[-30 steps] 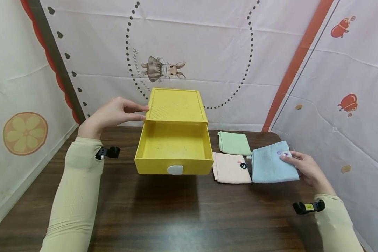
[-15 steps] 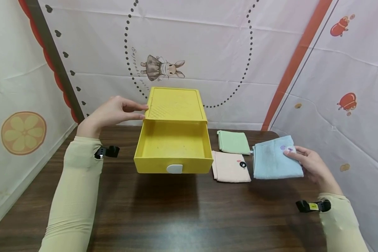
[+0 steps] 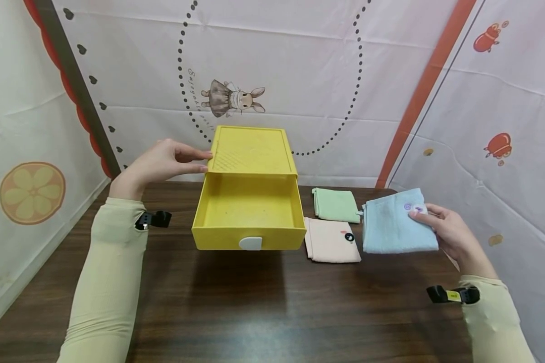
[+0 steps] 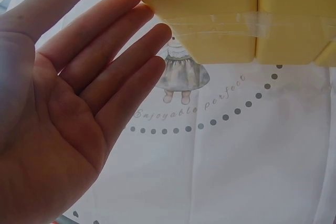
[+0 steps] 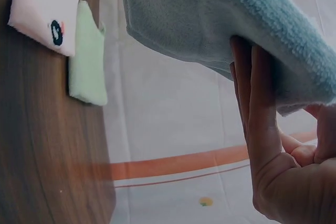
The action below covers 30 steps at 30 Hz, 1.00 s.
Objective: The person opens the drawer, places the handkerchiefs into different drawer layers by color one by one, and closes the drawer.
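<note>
A yellow drawer box (image 3: 253, 151) stands in the middle, its drawer (image 3: 250, 238) pulled out with nothing inside. My left hand (image 3: 161, 161) touches the box's upper left side with its fingertips; the left wrist view shows the fingers (image 4: 118, 80) straight, palm toward the camera. On the right, my right hand (image 3: 454, 234) pinches a folded light blue towel (image 3: 395, 224) by its right edge, thumb on top and fingers underneath. In the right wrist view the towel (image 5: 173, 19) is raised above table level. Just left of it lie a folded pink towel (image 3: 331, 244) and a folded green towel (image 3: 336, 205).
The box and towels are on a dark wooden table (image 3: 254, 312). A printed white cloth (image 3: 318, 65) hangs behind the table, with more cloth on the left (image 3: 22, 126) and right (image 3: 518, 166).
My right hand has lifted the blue towel a little upward, and its near edge has risen from the table. The left hand and the box have stayed in place.
</note>
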Motion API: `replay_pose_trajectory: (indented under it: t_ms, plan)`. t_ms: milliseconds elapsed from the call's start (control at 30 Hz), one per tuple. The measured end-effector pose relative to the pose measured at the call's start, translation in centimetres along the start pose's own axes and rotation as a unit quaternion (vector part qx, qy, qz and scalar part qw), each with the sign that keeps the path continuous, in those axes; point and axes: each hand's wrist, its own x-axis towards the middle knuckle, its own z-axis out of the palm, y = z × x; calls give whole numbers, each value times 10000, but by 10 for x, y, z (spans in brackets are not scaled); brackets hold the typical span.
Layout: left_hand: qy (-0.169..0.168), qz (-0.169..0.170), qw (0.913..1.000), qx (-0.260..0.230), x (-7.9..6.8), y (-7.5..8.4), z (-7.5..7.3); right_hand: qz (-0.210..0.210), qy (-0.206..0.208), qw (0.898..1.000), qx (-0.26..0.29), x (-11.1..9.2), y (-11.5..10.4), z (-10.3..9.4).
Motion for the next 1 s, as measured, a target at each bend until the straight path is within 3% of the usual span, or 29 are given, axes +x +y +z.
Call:
replay_pose_trajectory:
  t_ms: [367, 600, 800, 1000]
  plan:
    - [-25, 59, 10000, -54, 0, 0, 0, -218, 4, 9997, -70, -1, -15, 6]
    - [4, 49, 10000, -10, 0, -1, 1, -268, -143, 9982, 527, -4, -25, 13]
    - [8, 83, 10000, -34, 0, -1, 1, -439, -153, 9981, 394, -4, -35, 17]
    - [-3, 67, 9999, -99, -1, 0, 0, -682, -310, 9949, 673, -4, -44, 22]
